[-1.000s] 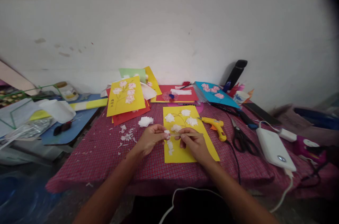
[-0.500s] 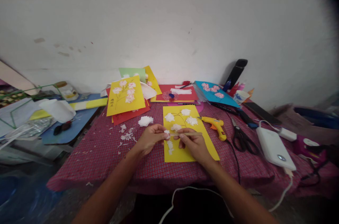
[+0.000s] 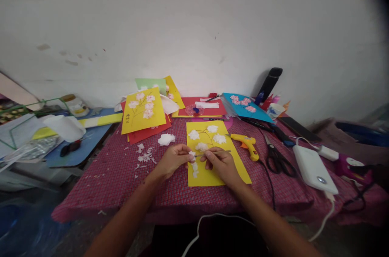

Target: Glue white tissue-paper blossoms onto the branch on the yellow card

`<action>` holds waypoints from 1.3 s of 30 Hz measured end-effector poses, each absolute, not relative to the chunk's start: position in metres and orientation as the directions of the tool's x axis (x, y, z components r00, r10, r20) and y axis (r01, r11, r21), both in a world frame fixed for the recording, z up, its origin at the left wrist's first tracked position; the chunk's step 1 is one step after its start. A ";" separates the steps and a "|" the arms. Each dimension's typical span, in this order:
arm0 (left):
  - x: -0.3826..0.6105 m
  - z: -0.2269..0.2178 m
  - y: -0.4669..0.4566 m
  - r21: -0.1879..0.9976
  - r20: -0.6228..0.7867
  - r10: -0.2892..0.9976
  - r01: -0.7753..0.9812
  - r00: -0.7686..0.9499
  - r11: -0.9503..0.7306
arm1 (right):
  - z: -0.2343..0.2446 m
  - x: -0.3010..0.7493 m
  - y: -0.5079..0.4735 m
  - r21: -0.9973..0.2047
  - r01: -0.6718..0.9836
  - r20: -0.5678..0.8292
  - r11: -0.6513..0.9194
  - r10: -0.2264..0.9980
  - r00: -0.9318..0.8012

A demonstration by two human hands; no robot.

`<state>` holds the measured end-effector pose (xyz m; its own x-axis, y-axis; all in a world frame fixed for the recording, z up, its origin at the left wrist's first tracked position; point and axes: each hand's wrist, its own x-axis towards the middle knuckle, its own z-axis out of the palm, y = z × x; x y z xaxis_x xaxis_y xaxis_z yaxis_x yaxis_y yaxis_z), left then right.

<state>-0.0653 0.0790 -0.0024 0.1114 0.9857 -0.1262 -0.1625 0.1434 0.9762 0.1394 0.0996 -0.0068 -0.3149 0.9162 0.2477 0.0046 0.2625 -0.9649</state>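
Note:
My left hand (image 3: 173,159) pinches a small white paper flower (image 3: 191,155) just above a yellow card (image 3: 234,165) on the red checked tablecloth. My right hand (image 3: 220,163) is closed on a thin wooden stick (image 3: 217,152) held level, its left tip touching the flower. The card carries drawn branches and several white paper flowers (image 3: 212,129). Both forearms reach in from the bottom edge.
A yellow glue gun (image 3: 247,143), black scissors (image 3: 275,157) and a white power bank (image 3: 313,165) lie to the right. A loose white flower (image 3: 166,139) and paper scraps (image 3: 146,155) lie to the left. Finished yellow (image 3: 142,111), red and blue (image 3: 243,105) cards sit at the back.
Both hands stay over the yellow card with the stick and flower. The view has shifted slightly, and the stick looks a little thinner and lower than before.

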 end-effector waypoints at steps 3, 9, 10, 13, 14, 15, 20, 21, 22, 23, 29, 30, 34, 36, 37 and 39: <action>-0.065 -0.002 0.079 0.978 -0.125 0.986 -0.153 0.114 0.142 | -0.009 0.139 0.100 -0.972 -0.035 0.229 0.231 0.919 -0.320; -0.065 -0.002 0.079 0.974 -0.133 0.985 -0.167 0.108 0.150 | -0.014 0.139 0.101 -0.978 -0.142 0.192 0.153 0.924 -0.330; -0.065 -0.002 0.079 0.974 -0.133 0.985 -0.168 0.111 0.151 | -0.015 0.139 0.101 -0.978 -0.151 0.188 0.144 0.924 -0.333; -0.065 -0.004 0.080 0.975 -0.134 0.984 -0.162 0.117 0.152 | -0.015 0.139 0.101 -0.980 -0.147 0.177 0.134 0.925 -0.335; -0.065 -0.004 0.080 0.975 -0.134 0.984 -0.159 0.117 0.152 | -0.015 0.138 0.101 -0.981 -0.142 0.173 0.132 0.927 -0.333; -0.065 -0.005 0.081 0.976 -0.132 0.984 -0.157 0.115 0.150 | -0.015 0.138 0.101 -0.982 -0.138 0.171 0.132 0.928 -0.329; -0.064 -0.007 0.081 0.981 -0.114 0.987 -0.146 0.111 0.130 | -0.011 0.137 0.101 -0.981 -0.060 0.196 0.186 0.929 -0.313; -0.064 -0.007 0.081 0.983 -0.109 0.988 -0.139 0.109 0.123 | -0.010 0.137 0.101 -0.978 -0.033 0.207 0.208 0.928 -0.310; -0.064 -0.008 0.081 0.984 -0.104 0.989 -0.131 0.107 0.117 | -0.009 0.137 0.101 -0.973 -0.010 0.222 0.230 0.925 -0.307; -0.064 -0.008 0.081 0.986 -0.099 0.989 -0.122 0.106 0.112 | -0.009 0.136 0.101 -0.968 0.006 0.237 0.251 0.923 -0.304; -0.065 -0.010 0.081 0.987 -0.101 0.989 -0.116 0.111 0.114 | -0.013 0.135 0.101 -0.971 -0.053 0.240 0.235 0.926 -0.292; -0.066 -0.010 0.081 0.985 -0.105 0.988 -0.122 0.114 0.119 | -0.014 0.135 0.101 -0.973 -0.078 0.232 0.219 0.925 -0.301; -0.067 -0.009 0.081 0.975 -0.117 0.983 -0.173 0.141 0.141 | -0.016 0.138 0.099 -0.967 -0.152 0.246 0.203 0.894 -0.374; -0.068 -0.009 0.081 0.965 -0.130 0.978 -0.204 0.166 0.163 | -0.015 0.140 0.098 -0.964 -0.167 0.256 0.206 0.886 -0.386; -0.069 -0.009 0.080 0.960 -0.140 0.974 -0.216 0.180 0.178 | -0.015 0.140 0.098 -0.965 -0.167 0.255 0.205 0.887 -0.385; -0.069 -0.010 0.080 0.953 -0.162 0.966 -0.221 0.202 0.206 | -0.014 0.140 0.097 -0.967 -0.166 0.242 0.193 0.897 -0.371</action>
